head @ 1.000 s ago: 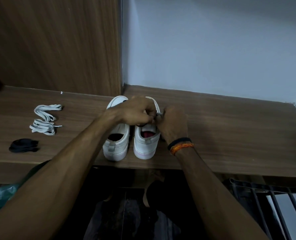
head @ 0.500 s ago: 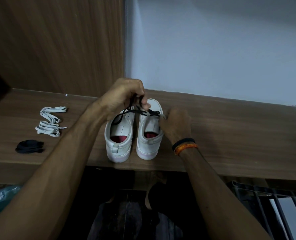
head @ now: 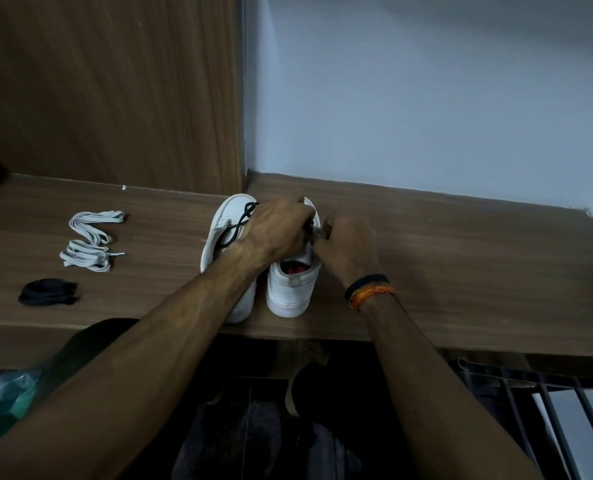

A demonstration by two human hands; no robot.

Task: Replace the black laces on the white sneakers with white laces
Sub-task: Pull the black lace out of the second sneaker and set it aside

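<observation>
Your left hand and right hand both pinch the black lace over the right sneaker, beside the left sneaker. White laces lie far left on the shelf.

Two bare forearms reach up from the lower frame; left hand and right hand meet at center, fingers curled, nearly touching.
</observation>
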